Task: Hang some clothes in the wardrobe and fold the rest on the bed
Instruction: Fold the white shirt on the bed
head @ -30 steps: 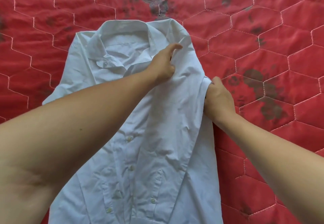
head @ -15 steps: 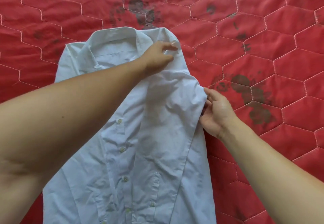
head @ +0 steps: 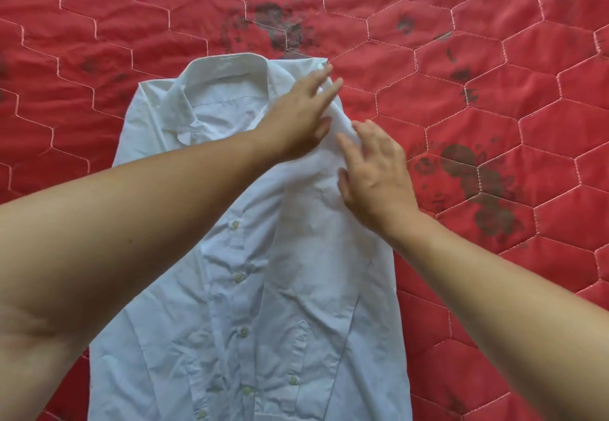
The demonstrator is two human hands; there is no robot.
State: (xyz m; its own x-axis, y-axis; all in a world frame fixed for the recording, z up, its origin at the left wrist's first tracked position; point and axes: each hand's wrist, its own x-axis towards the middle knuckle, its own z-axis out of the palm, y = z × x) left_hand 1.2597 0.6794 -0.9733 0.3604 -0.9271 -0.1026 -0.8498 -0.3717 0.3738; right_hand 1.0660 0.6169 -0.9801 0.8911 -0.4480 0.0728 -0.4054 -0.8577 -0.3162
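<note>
White button-front cotton shirt (head: 263,289) lies face up on the red hexagon-quilted bed cover (head: 494,58), the side under the hands folded in over the front. That fold could slip open or set crooked, I judge, if the palms smooth the wrinkled shoulder unevenly. The left hand (head: 296,117) lies flat near the collar, fingers (head: 324,79) straight and slightly spread. The right hand (head: 375,177), just beside it, presses the fold, fingers (head: 349,147) loosely spread, gripping nothing.

Red hexagon-stitched quilted cover (head: 99,41) — wrinkled — with dark blotches (head: 478,177) at top and right.
</note>
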